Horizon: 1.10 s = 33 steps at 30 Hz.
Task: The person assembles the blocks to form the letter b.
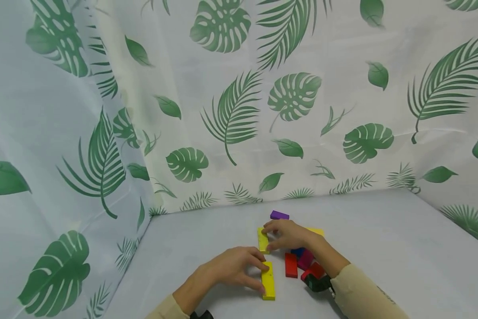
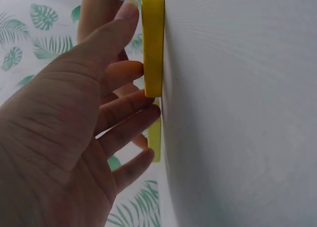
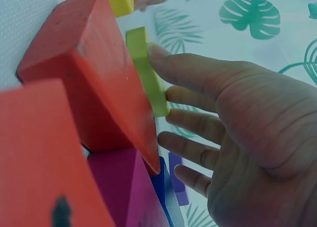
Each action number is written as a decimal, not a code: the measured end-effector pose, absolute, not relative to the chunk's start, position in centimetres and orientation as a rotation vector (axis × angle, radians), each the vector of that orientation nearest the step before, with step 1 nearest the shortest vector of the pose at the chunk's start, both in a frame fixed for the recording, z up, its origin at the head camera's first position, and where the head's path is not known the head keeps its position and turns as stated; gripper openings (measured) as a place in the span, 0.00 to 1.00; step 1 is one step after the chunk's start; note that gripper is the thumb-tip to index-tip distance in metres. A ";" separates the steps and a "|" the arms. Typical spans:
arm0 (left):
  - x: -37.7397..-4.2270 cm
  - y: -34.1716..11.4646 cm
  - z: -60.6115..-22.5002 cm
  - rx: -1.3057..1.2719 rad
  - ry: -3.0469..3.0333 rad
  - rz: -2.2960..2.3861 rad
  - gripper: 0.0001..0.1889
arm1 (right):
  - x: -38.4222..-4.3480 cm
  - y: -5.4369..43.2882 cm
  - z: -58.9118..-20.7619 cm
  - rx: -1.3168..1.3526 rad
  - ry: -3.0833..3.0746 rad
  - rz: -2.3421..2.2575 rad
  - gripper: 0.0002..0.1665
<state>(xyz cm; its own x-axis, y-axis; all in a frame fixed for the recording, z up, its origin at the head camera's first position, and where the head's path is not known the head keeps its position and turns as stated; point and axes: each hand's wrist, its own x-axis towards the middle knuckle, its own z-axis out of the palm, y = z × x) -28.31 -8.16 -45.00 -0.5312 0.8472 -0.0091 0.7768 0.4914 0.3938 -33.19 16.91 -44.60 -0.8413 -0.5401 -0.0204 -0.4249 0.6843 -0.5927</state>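
Observation:
Two yellow blocks lie on the table one behind the other. My left hand (image 1: 237, 266) is at the near yellow block (image 1: 268, 283), with thumb and fingertips along its left side and the fingers fairly straight. In the left wrist view the thumb (image 2: 130, 10) reaches the side of that block (image 2: 153, 49). My right hand (image 1: 288, 234) reaches over to the far yellow block (image 1: 262, 241). From the right wrist view, its thumb and forefinger tips are right at one long side of this block (image 3: 148, 73), the other fingers loosely extended.
Right of the yellow blocks, under and beside my right forearm, sit a red block (image 1: 291, 266), a magenta block (image 1: 305, 260), a blue block (image 1: 298, 252), another red block (image 1: 315, 269) and a yellow piece (image 1: 316, 231). A purple block (image 1: 280, 215) lies farther back. Leaf-printed sheets (image 1: 231, 62) hang around the table.

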 end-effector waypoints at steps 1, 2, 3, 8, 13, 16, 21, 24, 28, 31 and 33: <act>-28.3 -8.1 -45.0 1.400 2.543 0.514 0.26 | -33.2 16.9 -44.6 -0.783 2.702 -0.877 0.29; -28.3 -8.0 -45.1 1.401 2.551 0.518 0.26 | -33.2 16.9 -44.6 -0.783 2.705 -0.871 0.29; -28.3 -7.9 -45.1 1.408 2.561 0.520 0.26 | -33.1 16.9 -44.6 -0.784 2.709 -0.866 0.29; -28.2 -7.5 -45.5 1.442 2.610 0.540 0.26 | -33.1 16.9 -44.6 -0.784 2.715 -0.855 0.29; -28.0 -7.4 -45.6 1.397 2.628 0.567 0.29 | -33.2 16.9 -44.7 -0.805 2.700 -0.863 0.29; -27.9 -7.6 -45.5 1.379 2.629 0.584 0.29 | -33.2 16.8 -44.8 -0.811 2.693 -0.863 0.30; -27.8 -7.9 -45.5 1.367 2.634 0.596 0.29 | -33.0 16.7 -44.8 -0.801 2.686 -0.858 0.32; -27.7 -8.1 -45.5 1.375 2.659 0.578 0.30 | -33.0 16.6 -44.8 -0.810 2.680 -0.859 0.32; -27.3 -8.2 -45.5 1.443 2.730 0.507 0.32 | -32.9 16.6 -44.8 -0.837 2.673 -0.856 0.31; -27.1 -8.2 -45.6 1.474 2.779 0.454 0.32 | -32.9 16.6 -44.7 -0.850 2.660 -0.863 0.32; -27.1 -8.1 -45.7 1.469 2.787 0.436 0.32 | -32.8 16.5 -44.7 -0.853 2.649 -0.876 0.32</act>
<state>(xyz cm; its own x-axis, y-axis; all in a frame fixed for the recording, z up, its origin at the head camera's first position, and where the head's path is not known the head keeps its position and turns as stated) -27.11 -8.14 -45.66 -0.5726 0.8039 0.1608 0.8146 0.5358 0.2221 -32.81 16.53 -44.72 -0.8060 -0.5912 -0.0283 -0.4577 0.6528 -0.6036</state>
